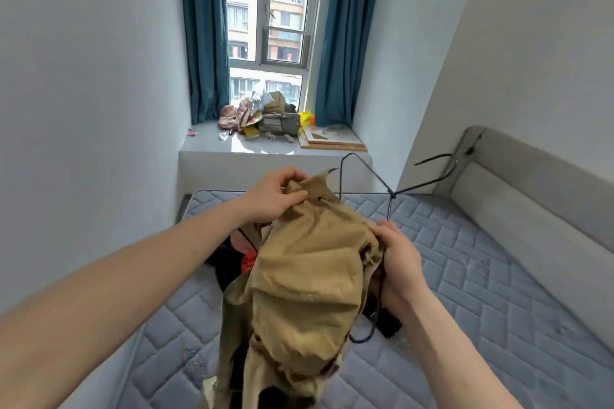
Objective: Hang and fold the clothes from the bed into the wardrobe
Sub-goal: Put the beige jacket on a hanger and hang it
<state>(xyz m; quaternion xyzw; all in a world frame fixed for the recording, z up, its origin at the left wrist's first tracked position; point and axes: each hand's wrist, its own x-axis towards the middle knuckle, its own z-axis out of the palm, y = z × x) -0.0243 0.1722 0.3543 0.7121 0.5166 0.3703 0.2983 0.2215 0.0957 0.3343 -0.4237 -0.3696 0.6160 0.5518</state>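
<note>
Head view, tan garment point(299, 276) gripped between left hand point(272, 197), right hand point(400, 262)

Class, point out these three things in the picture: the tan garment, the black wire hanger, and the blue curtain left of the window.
tan garment point(305, 262): head view, its creased middle.
black wire hanger point(372, 173): head view, sloping wire.
blue curtain point(204, 33): head view, mid-drape.

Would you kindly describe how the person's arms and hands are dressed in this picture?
Both forearms are bare up to the frame edge, with no sleeves in view. The left hand and right hand wear no gloves, and no rings, watch or bracelets show at the wrists.
</note>
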